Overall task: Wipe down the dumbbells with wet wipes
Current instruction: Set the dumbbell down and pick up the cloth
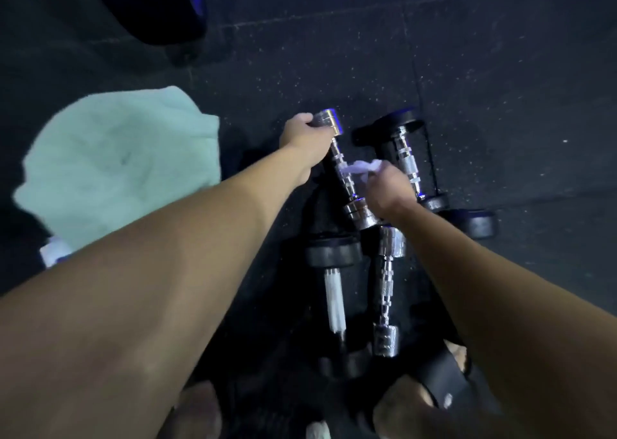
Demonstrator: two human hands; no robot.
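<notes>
Mid-Wipe on a Propped Dumbbell: Slip and Roll Risks

Currently steadying a chrome dumbbell (347,174) with the left hand (305,139), its grip curled round the far chrome head and tilting that end up off the floor (500,71). Near head resting down among the other weights, touching the end of a second chrome dumbbell (387,291). Right hand (389,188) pinching a wet wipe (359,166) against the knurled handle, fingers closed on the wipe.

Likely trouble from here:

- Wet chrome slipping out of the left grip, dropping onto the floor or onto the black-headed dumbbell (410,161) lying just beside.
- Pivoting on the lower head and knocking the second chrome dumbbell toward the sandalled foot (444,382) close by at the bottom edge.
- Snagging and tearing the thin wipe on the ridged handle.
- Missing the underside of the handle and the head hidden under the left palm, so calling it clean too early.

Also on the floor: another black-headed dumbbell (334,291) nearer the body, a pale green towel (117,164) off to the left, and a small white pack (55,249) beside it, too blurred to identify. Dim light and motion blur making residue hard to judge.
</notes>
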